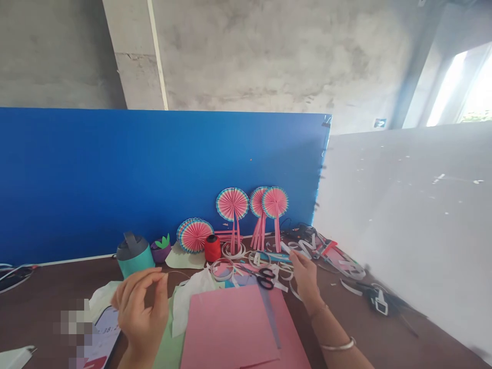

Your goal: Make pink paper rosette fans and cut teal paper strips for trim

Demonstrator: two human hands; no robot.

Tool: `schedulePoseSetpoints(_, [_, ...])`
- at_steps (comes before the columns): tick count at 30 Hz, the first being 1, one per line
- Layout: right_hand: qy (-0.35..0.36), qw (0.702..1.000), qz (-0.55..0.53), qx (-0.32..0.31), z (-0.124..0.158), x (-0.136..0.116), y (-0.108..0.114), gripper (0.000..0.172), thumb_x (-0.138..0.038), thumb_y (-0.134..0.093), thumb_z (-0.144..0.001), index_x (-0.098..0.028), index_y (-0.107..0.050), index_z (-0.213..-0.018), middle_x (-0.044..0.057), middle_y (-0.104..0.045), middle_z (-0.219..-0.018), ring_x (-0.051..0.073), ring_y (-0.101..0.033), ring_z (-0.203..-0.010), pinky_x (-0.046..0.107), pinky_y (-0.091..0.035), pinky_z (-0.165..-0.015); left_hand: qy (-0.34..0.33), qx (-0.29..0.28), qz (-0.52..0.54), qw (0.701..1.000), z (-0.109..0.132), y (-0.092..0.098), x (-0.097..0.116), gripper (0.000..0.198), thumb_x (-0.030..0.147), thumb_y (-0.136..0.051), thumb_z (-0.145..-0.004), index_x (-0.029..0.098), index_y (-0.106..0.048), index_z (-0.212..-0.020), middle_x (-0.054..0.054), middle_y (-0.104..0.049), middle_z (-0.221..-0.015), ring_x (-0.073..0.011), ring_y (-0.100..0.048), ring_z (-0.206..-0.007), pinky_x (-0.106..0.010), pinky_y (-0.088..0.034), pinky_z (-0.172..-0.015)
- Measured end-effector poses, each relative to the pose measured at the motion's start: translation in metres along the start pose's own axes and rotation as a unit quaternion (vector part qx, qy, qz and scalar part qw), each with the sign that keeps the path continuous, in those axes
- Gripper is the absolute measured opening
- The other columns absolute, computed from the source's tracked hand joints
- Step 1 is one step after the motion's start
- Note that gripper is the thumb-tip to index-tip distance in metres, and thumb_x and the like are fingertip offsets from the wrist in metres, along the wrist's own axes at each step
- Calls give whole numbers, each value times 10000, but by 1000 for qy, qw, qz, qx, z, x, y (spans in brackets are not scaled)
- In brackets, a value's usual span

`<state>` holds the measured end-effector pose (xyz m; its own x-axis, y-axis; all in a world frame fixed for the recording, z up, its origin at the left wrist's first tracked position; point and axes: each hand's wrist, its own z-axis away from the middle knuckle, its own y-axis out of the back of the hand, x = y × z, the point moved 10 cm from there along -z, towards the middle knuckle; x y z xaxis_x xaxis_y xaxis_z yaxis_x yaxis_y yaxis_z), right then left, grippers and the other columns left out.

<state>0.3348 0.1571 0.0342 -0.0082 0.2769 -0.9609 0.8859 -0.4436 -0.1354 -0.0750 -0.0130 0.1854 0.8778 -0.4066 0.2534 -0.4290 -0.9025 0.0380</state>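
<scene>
My left hand [141, 307] is raised over the table's near left, thumb and fingers pinched on a thin thread [179, 273] that arcs to the right. My right hand [305, 277] reaches out over the table among white paper strips [303, 246], fingers slightly curled; whether it holds one I cannot tell. Black-handled scissors [265, 277] lie just left of that hand. A stack of pink paper sheets [234, 328] lies between my arms. A red thread spool [212, 248] stands further back.
Pink pleated paper fans [232, 205] lean on a blue partition [115, 174]; another fan [194, 234] lies flat. A teal bottle [134, 255] and a purple bowl [160, 250] stand left. A white board [415, 215] walls the right. A black glue gun [378, 300] lies at right.
</scene>
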Motion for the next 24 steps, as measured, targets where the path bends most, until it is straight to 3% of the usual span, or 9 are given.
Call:
schedulePoseSetpoints(4, [121,951,284,-27,5,-14,-14,275,-296,-549,-769,-199,-744,-936,140,-669,-1114,338,-554,-1104,489,-405,-935,-29,-88,38,995,-3,-20,8,82,246,-596,-846,233,-614,-767,-45,-688,-789,-220,-619,-812,-368,-378,-836])
schedulePoseSetpoints(7, [137,922,361,-34,25,-28,-34,296,-251,-551,-768,-211,-734,-997,146,-576,-1297,378,-411,-1276,585,-263,-1038,-2,-137,54,989,-4,-30,16,109,277,-579,-856,238,-616,-762,-34,-689,-820,-213,-615,-828,-350,-371,-816])
schedulePoseSetpoints(9, [123,950,270,-99,42,-39,-55,333,-361,-548,-806,-237,-712,-1068,126,-564,-1322,345,-396,-1298,547,-292,-1048,14,-163,59,985,-8,-33,23,134,305,-572,-857,243,-621,-749,-25,-692,-835,-211,-616,-840,-343,-370,-814])
schedulePoseSetpoints(11, [61,963,93,-246,64,-46,-87,474,-521,-501,-843,-245,-657,-1195,122,-579,-1320,302,-468,-1254,458,-371,-1021,31,-189,67,979,-14,-36,30,166,331,-555,-862,245,-621,-736,-23,-694,-837,-213,-619,-852,-343,-372,-818])
schedulePoseSetpoints(14, [-90,878,-122,-454,106,-56,-123,781,-721,-228,-870,-164,-648,-1220,167,-696,-1074,289,-629,-1033,424,-453,-908,60,-216,56,973,-22,-41,33,184,364,-538,-856,249,-629,-745,-29,-705,-861,-221,-617,-865,-356,-366,-828])
schedulePoseSetpoints(16, [-170,832,-181,-496,118,-58,-126,924,-790,-128,-830,-126,-653,-1200,178,-713,-952,270,-676,-844,383,-495,-758,82,-225,43,970,-24,-45,27,183,369,-541,-836,251,-631,-730,-30,-713,-863,-231,-616,-877,-365,-361,-831])
schedulePoseSetpoints(18, [-218,812,-176,-513,121,-52,-121,938,-831,-181,-793,-119,-668,-1160,187,-709,-953,262,-676,-804,326,-491,-648,114,-244,31,963,-21,-51,17,187,380,-543,-807,252,-635,-706,-36,-720,-870,-248,-613,-892,-369,-367,-817])
schedulePoseSetpoints(21, [-198,816,-97,-535,119,-43,-113,719,-737,-513,-752,-147,-688,-1123,167,-698,-1034,227,-649,-844,244,-442,-587,181,-278,25,943,-9,-61,-3,207,404,-532,-763,250,-646,-683,-50,-723,-874,-267,-611,-885,-360,-401,-759])
schedulePoseSetpoints(24, [-171,815,-37,-553,124,-34,-115,541,-513,-757,-646,-177,-713,-1069,75,-701,-919,135,-572,-700,206,-374,-559,228,-302,31,925,-2,-68,-14,228,428,-526,-726,246,-647,-662,-53,-720,-846,-268,-619,-851,-352,-431,-725])
